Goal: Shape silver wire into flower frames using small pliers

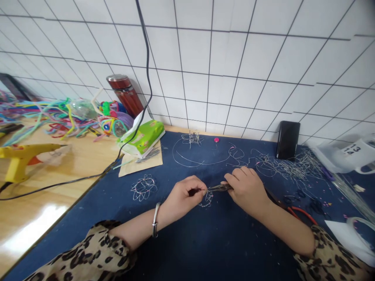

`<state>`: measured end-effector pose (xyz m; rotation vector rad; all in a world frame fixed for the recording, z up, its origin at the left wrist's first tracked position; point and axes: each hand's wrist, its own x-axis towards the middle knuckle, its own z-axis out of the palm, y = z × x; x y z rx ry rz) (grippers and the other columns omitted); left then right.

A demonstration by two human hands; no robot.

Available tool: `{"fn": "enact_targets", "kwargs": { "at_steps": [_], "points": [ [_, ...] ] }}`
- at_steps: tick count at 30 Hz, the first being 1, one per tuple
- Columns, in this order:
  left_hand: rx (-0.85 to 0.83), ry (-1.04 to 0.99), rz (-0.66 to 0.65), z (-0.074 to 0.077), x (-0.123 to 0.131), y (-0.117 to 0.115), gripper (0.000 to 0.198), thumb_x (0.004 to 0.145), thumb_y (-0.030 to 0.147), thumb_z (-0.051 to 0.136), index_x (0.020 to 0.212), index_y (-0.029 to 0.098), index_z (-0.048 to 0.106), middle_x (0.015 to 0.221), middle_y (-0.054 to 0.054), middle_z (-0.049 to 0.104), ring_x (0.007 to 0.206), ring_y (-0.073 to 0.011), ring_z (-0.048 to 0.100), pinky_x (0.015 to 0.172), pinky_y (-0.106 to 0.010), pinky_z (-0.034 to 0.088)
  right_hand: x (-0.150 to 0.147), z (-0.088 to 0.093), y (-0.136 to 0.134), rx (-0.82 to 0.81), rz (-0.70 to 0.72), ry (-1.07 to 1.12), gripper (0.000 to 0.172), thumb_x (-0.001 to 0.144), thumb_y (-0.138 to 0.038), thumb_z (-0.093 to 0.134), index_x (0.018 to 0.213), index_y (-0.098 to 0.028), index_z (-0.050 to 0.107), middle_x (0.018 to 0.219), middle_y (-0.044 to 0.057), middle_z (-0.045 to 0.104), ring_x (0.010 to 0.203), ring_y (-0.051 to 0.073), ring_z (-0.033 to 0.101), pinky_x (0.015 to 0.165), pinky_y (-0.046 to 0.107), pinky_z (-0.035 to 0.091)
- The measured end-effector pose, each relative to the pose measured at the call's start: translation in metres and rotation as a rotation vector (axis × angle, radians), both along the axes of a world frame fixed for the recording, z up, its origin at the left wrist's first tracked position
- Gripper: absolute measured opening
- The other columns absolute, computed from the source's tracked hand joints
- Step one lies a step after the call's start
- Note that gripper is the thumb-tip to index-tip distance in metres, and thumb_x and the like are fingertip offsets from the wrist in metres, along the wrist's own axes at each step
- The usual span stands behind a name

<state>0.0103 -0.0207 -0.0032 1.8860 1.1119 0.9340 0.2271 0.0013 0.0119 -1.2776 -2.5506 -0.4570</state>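
Note:
My left hand is closed in a pinch on a small looped wire piece that hangs just above the blue mat. My right hand is wrapped round small pliers, whose tips meet the wire piece at my left fingertips. A silver bangle is on my left wrist. A finished wire flower lies on the mat to the left of my hands.
Loose wire lies in a tangle behind my hands, with a long wire loop and a pink bead. A black phone leans on the tiled wall. Yellow glue gun, green tissue pack, red flask, pipe cleaners and red-handled cutters are around.

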Motion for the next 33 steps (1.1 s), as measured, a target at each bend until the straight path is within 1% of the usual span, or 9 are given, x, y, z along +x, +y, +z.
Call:
{"fn": "enact_targets", "kwargs": {
  "at_steps": [4, 8, 10, 14, 19, 23, 28, 30, 33],
  "points": [
    [-0.053, -0.012, 0.04, -0.001, -0.001, 0.0, 0.011, 0.078, 0.012, 0.052, 0.071, 0.015, 0.061, 0.073, -0.001, 0.055, 0.067, -0.0111, 0.051, 0.063, -0.023, 0.039, 0.001, -0.001, 0.0, 0.002, 0.009, 0.014, 0.025, 0.088, -0.03, 0.039, 0.082, -0.018, 0.06, 0.073, 0.005, 0.049, 0.074, 0.018, 0.036, 0.068, 0.033, 0.024],
    [-0.246, -0.143, 0.129, -0.003, -0.002, 0.003, 0.009, 0.079, 0.02, 0.053, 0.076, 0.015, 0.059, 0.071, 0.0, 0.053, 0.061, -0.0096, 0.046, 0.058, -0.022, 0.037, -0.001, -0.002, -0.003, 0.008, 0.115, -0.025, 0.023, 0.088, -0.029, 0.04, 0.085, -0.018, 0.06, 0.072, 0.004, 0.049, 0.073, 0.018, 0.036, 0.068, 0.033, 0.024],
    [-0.308, -0.198, 0.152, -0.004, -0.001, 0.003, 0.01, 0.079, 0.023, 0.054, 0.076, 0.014, 0.058, 0.068, 0.001, 0.052, 0.059, -0.009, 0.044, 0.055, -0.021, 0.036, -0.003, -0.002, -0.006, 0.009, 0.151, -0.043, 0.022, 0.089, -0.028, 0.04, 0.085, -0.018, 0.059, 0.071, 0.004, 0.049, 0.073, 0.017, 0.036, 0.067, 0.033, 0.023],
    [-0.367, -0.235, 0.151, -0.003, 0.002, 0.001, 0.011, 0.078, 0.024, 0.056, 0.075, 0.014, 0.057, 0.064, 0.002, 0.05, 0.056, -0.0081, 0.041, 0.053, -0.02, 0.034, -0.007, -0.003, -0.009, 0.035, 0.092, -0.045, 0.023, 0.089, -0.027, 0.039, 0.08, -0.018, 0.058, 0.07, 0.004, 0.047, 0.072, 0.017, 0.036, 0.066, 0.034, 0.023],
    [-0.425, -0.258, 0.159, -0.002, 0.005, -0.003, 0.012, 0.078, 0.026, 0.056, 0.074, 0.014, 0.057, 0.057, 0.004, 0.047, 0.051, -0.0072, 0.038, 0.048, -0.019, 0.03, -0.005, -0.003, -0.008, 0.083, 0.037, -0.041, 0.023, 0.089, -0.028, 0.039, 0.086, -0.018, 0.059, 0.07, 0.004, 0.049, 0.072, 0.018, 0.037, 0.066, 0.034, 0.023],
    [-0.429, -0.274, 0.156, -0.001, 0.004, -0.002, 0.013, 0.078, 0.026, 0.056, 0.074, 0.014, 0.056, 0.058, 0.004, 0.047, 0.051, -0.0072, 0.039, 0.048, -0.019, 0.03, -0.003, -0.005, -0.005, 0.066, -0.011, -0.004, 0.025, 0.089, -0.03, 0.039, 0.085, -0.019, 0.06, 0.071, 0.004, 0.051, 0.073, 0.018, 0.038, 0.067, 0.033, 0.024],
    [-0.415, -0.271, 0.133, 0.001, 0.004, -0.003, 0.012, 0.079, 0.025, 0.055, 0.074, 0.014, 0.055, 0.058, 0.003, 0.048, 0.052, -0.0073, 0.04, 0.05, -0.02, 0.031, -0.001, -0.007, 0.0, -0.042, -0.057, 0.041, 0.024, 0.088, -0.029, 0.039, 0.084, -0.019, 0.061, 0.073, 0.005, 0.054, 0.075, 0.017, 0.042, 0.07, 0.031, 0.027],
    [-0.396, -0.259, 0.13, 0.0, 0.004, -0.003, 0.011, 0.079, 0.024, 0.055, 0.074, 0.014, 0.055, 0.059, 0.003, 0.048, 0.053, -0.0076, 0.04, 0.05, -0.02, 0.032, 0.0, -0.008, 0.001, -0.133, -0.074, 0.054, 0.021, 0.087, -0.027, 0.042, 0.084, -0.019, 0.061, 0.075, 0.004, 0.055, 0.077, 0.017, 0.044, 0.071, 0.03, 0.028],
    [-0.342, -0.233, 0.117, -0.002, 0.003, -0.003, 0.009, 0.079, 0.022, 0.053, 0.074, 0.015, 0.055, 0.061, 0.003, 0.049, 0.054, -0.008, 0.042, 0.051, -0.02, 0.034, 0.0, -0.008, 0.003, -0.327, -0.102, 0.083, 0.017, 0.084, -0.027, 0.046, 0.081, -0.021, 0.061, 0.076, 0.002, 0.057, 0.078, 0.015, 0.048, 0.069, 0.026, 0.031]
  ]
}}
